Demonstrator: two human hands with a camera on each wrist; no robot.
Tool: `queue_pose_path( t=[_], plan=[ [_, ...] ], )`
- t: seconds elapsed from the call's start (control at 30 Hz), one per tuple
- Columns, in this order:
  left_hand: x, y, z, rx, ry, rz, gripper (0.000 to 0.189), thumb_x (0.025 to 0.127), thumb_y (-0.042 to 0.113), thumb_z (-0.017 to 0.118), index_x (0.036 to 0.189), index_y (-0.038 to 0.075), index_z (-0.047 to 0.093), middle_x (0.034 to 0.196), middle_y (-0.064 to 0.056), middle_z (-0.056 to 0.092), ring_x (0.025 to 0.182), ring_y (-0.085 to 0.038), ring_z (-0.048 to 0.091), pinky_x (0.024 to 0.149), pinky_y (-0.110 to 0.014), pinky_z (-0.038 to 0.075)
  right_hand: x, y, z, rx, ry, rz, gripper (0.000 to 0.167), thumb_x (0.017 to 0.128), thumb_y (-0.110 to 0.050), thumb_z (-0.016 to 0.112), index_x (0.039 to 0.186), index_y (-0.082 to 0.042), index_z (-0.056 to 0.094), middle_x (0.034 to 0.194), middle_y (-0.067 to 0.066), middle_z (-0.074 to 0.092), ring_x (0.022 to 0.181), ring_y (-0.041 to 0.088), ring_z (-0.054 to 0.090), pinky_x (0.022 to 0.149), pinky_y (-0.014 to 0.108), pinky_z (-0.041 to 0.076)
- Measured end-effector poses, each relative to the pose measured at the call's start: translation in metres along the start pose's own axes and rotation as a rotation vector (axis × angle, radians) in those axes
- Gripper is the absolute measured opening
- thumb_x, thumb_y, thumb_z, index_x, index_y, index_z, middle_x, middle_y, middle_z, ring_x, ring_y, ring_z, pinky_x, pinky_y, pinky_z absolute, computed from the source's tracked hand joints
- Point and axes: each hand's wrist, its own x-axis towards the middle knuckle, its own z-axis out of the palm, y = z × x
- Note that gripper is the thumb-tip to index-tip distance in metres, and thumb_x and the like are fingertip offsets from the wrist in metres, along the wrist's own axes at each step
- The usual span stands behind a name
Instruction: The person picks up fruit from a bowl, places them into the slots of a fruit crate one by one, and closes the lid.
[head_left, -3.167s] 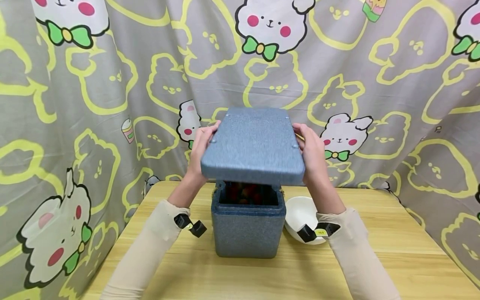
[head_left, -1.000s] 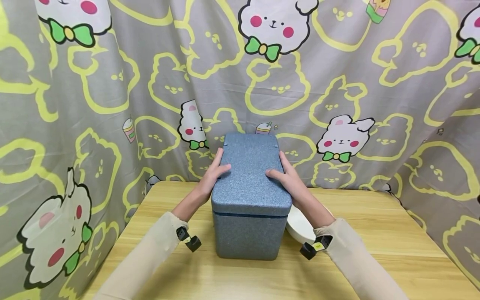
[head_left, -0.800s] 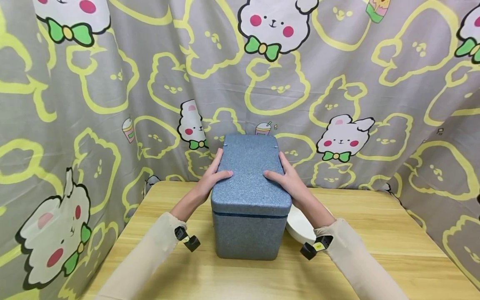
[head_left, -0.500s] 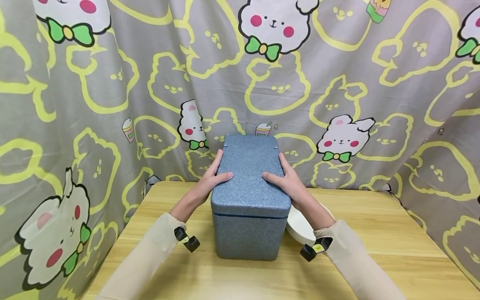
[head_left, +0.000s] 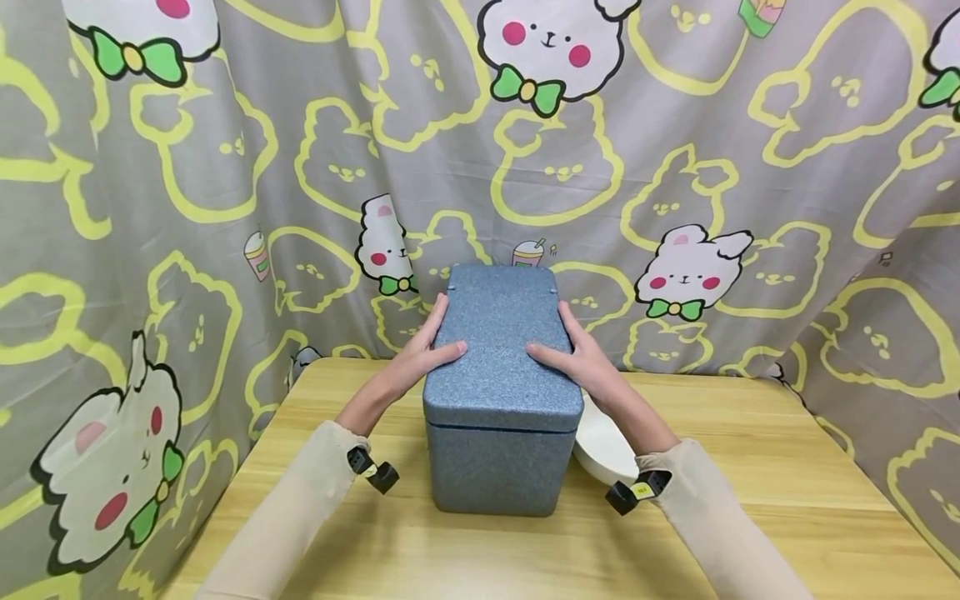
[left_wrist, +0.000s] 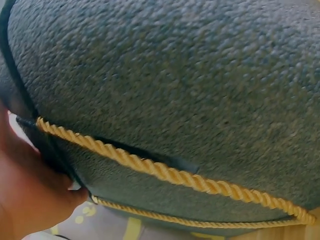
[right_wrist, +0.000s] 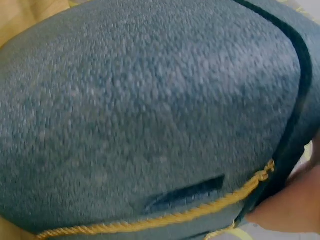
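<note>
A blue-grey foam box (head_left: 495, 475) stands at the middle of the table with its matching lid (head_left: 501, 325) on top. A thin dark seam shows between the two at the front. My left hand (head_left: 416, 358) holds the lid's left edge, thumb on top and fingers along the side. On the right edge, my right hand (head_left: 585, 358) holds it the same way. Yellow twisted rope (left_wrist: 165, 170) runs along the box's left side in the left wrist view; similar rope (right_wrist: 150, 222) crosses the other side in the right wrist view. The box's inside is hidden.
A white bowl (head_left: 603, 446) sits close to the box's right side, partly behind my right forearm. The wooden table (head_left: 750, 467) meets a grey cartoon-print curtain (head_left: 450, 167) at its back and sides.
About three seconds ago both hands held the lid above the box, with red things visible inside; it has since come down onto the box. Over the last second the hands have hardly moved.
</note>
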Motion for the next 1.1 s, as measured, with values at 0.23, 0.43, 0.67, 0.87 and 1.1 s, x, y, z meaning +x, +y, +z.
queue_pose_path(
  t=[0.23,0.43,0.67,0.87,1.1],
  plan=[
    [-0.004,-0.002,-0.011,0.054,-0.093,-0.021,0.105,0.093,0.046,0.064,0.164,0.024,-0.009,0.171,0.002,-0.018,0.159,-0.022,-0.016,0.125,-0.065,-0.001,-0.003,0.014,-0.012,-0.026,-0.096,-0.072,0.101,0.094,-0.039,0.067,0.165,-0.025,-0.003,0.173,0.0,-0.008,0.16,0.023,-0.006,0.128,0.057,0.005],
    [-0.004,-0.002,-0.014,0.089,-0.108,-0.015,0.11,0.09,0.055,0.067,0.165,0.026,-0.008,0.172,0.002,-0.018,0.159,-0.024,-0.015,0.124,-0.066,0.001,-0.002,0.02,-0.017,-0.013,-0.135,-0.134,0.102,0.094,-0.035,0.068,0.166,-0.017,-0.003,0.173,0.001,-0.007,0.16,0.024,-0.005,0.128,0.056,0.005],
    [-0.007,-0.002,-0.015,0.131,-0.099,0.02,0.111,0.09,0.056,0.067,0.165,0.024,-0.009,0.172,-0.001,-0.019,0.159,-0.025,-0.015,0.125,-0.066,0.002,0.004,0.022,-0.019,-0.008,-0.144,-0.18,0.106,0.092,-0.03,0.073,0.165,-0.016,-0.003,0.173,0.004,-0.007,0.16,0.025,-0.005,0.128,0.056,0.003],
    [-0.007,-0.002,-0.015,0.161,-0.084,0.04,0.112,0.089,0.056,0.068,0.165,0.025,-0.008,0.172,-0.001,-0.018,0.159,-0.024,-0.013,0.125,-0.066,0.003,0.005,0.022,-0.02,0.007,-0.147,-0.216,0.108,0.09,-0.025,0.075,0.165,-0.011,-0.001,0.173,0.004,-0.006,0.16,0.022,-0.006,0.128,0.053,0.003],
    [-0.005,-0.003,-0.011,0.152,-0.089,0.046,0.111,0.089,0.054,0.068,0.165,0.025,-0.008,0.171,0.005,-0.019,0.159,-0.022,-0.014,0.126,-0.063,0.003,0.004,0.026,-0.022,0.006,-0.132,-0.231,0.107,0.09,-0.023,0.075,0.165,-0.011,-0.001,0.173,0.006,-0.007,0.159,0.021,-0.006,0.128,0.051,0.002]
  ],
)
